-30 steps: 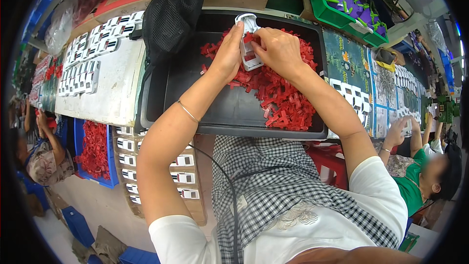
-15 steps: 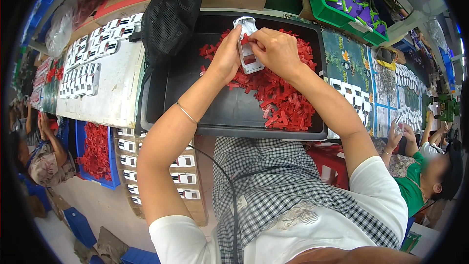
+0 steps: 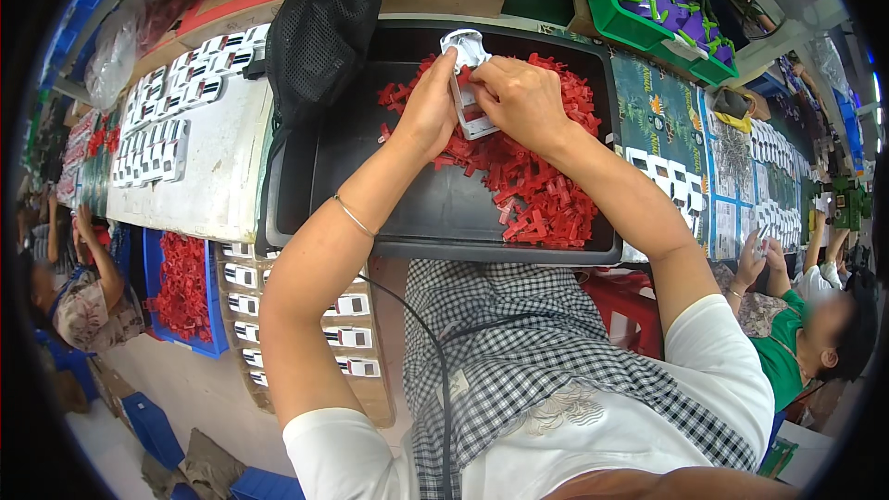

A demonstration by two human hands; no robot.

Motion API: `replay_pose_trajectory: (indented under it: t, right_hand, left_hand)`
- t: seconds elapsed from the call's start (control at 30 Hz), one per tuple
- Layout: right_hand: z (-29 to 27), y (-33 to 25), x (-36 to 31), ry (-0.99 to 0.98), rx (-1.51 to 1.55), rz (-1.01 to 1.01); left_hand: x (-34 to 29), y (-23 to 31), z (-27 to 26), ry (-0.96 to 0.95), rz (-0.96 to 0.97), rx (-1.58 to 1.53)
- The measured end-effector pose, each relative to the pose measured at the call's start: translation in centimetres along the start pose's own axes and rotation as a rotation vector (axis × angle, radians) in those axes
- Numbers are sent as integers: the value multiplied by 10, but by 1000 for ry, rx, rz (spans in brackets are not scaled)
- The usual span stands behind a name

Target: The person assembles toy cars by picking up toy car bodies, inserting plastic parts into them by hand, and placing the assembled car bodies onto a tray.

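Observation:
A white plastic toy car body (image 3: 466, 49) is held up over a black tray (image 3: 361, 222). My left hand (image 3: 431, 111) wraps round its left side and grips it. My right hand (image 3: 520, 100) is closed at the car's open middle, its fingers pinched on a small red plastic piece that shows only in part between them. Below both hands, a heap of red plastic pieces (image 3: 546, 190) covers the tray's right and far parts.
White car bodies stand in rows on the left table (image 3: 222, 143) and to the right of the tray. A black mesh bag (image 3: 324, 37) lies over the tray's far left corner. Green bins (image 3: 639, 18) stand behind. Co-workers sit left and right; a blue crate (image 3: 211, 338) holds red pieces.
My right hand has shifted slightly, with its fingers pressing further into the car body. My left hand stays in nearly the same place.

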State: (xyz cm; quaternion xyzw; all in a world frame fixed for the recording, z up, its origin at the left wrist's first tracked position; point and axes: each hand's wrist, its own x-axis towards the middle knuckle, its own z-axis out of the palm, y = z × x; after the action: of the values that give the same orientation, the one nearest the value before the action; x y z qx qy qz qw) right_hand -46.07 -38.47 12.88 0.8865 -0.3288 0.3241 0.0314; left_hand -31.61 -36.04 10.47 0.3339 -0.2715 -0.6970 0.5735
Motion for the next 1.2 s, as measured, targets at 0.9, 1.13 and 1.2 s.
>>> replay_pose_trajectory:
  t: [0.9, 1.13, 1.2]
  right_hand:
    - [-19, -2, 11, 112, 43, 33]
    - [-11, 14, 10, 43, 665, 438]
    - [-9, 17, 11, 56, 788, 505]
  left_hand:
    - [2, -8, 2, 54, 247, 318]
    - [4, -8, 2, 72, 445, 631]
    - [0, -7, 8, 100, 511, 700]
